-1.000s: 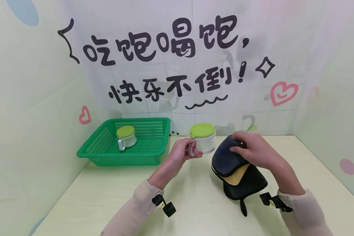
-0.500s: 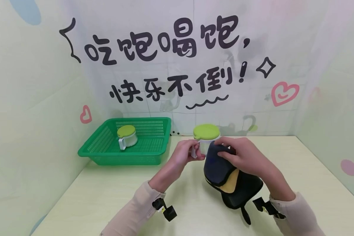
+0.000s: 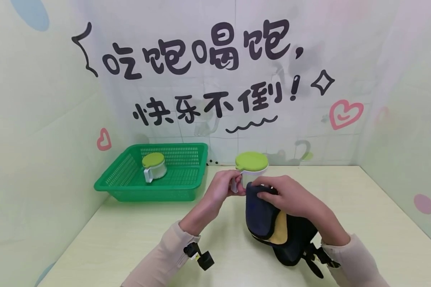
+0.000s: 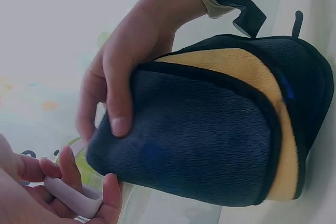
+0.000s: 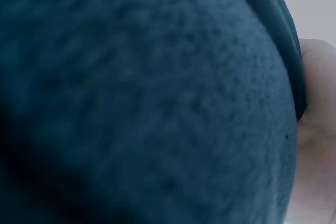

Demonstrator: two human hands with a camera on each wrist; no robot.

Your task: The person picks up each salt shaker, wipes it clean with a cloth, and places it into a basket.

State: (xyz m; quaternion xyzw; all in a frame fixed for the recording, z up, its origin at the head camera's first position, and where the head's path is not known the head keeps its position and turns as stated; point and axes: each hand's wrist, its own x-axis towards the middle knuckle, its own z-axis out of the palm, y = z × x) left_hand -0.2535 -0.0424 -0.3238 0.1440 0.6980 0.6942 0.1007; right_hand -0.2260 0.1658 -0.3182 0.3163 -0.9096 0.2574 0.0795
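My left hand (image 3: 220,187) grips the white handle (image 4: 73,196) of a small seasoning jar (image 3: 252,161) with a lime-green lid, held up over the table. My right hand (image 3: 289,195) pinches the top of a folded cleaning cloth (image 3: 260,217), dark blue with a yellow layer and black edging. In the head view the cloth overlaps the lower right of the jar, hiding much of its body. Its lower folds and a dark hanging loop (image 3: 314,268) droop beneath my right wrist. Dark cloth fills most of the right wrist view.
A green plastic basket (image 3: 154,195) stands at the back left of the pale wooden table (image 3: 122,243). Inside it sits a second green-lidded jar (image 3: 157,168). A printed white curtain (image 3: 186,24) closes off the back, with pale walls on both sides.
My right hand has brought the cloth left and downward, from beside the jar to in front of its body. The jar shifted slightly right early on, then stayed put in my left hand.
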